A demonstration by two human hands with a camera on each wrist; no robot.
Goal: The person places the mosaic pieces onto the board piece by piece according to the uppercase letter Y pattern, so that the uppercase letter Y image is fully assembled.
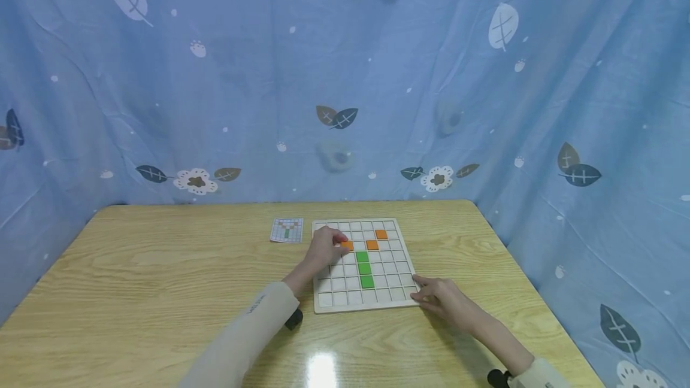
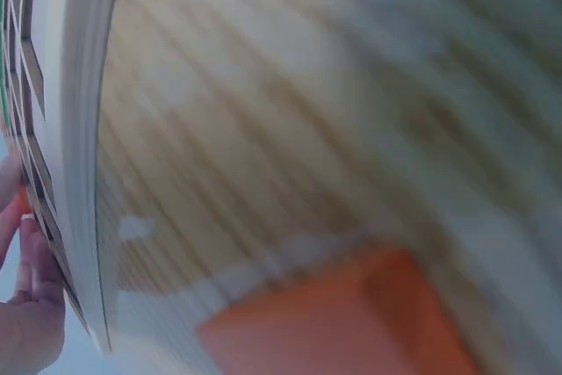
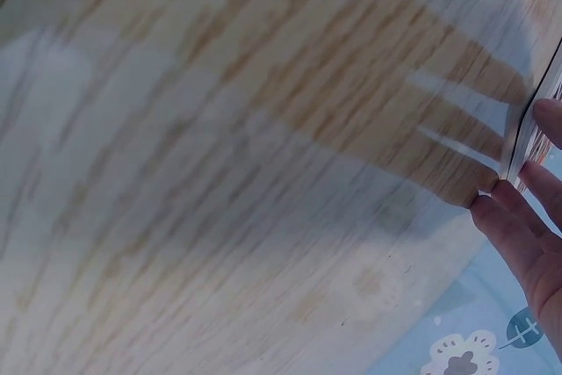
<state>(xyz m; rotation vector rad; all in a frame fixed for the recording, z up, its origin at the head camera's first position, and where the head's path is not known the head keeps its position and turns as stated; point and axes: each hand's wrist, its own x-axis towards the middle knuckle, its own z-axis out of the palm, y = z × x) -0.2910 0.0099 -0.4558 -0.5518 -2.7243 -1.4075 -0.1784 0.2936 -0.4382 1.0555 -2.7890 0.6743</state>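
A white gridded board (image 1: 369, 307) in a pale wooden frame lies on the table. My left hand (image 1: 323, 248) reaches over its left side and pinches an orange square tile (image 1: 347, 245) at the grid's upper part. In the left wrist view the fingers (image 2: 28, 256) meet that tile beside the board's edge. Three green tiles (image 1: 364, 269) stand in one column on the grid, and two more orange tiles (image 1: 372, 245) sit diagonally above, to the right. My right hand (image 1: 444, 300) grips the board's lower right corner; in the right wrist view the thumb and fingers (image 3: 514, 230) lie on opposite sides of its edge.
A small printed card (image 1: 287, 230) with a grid pattern lies left of the board. The wooden table (image 1: 162, 280) ends at a blue leaf-patterned curtain (image 1: 248, 94). A blurred orange shape (image 2: 334, 331) shows low in the left wrist view; its kind is unclear.
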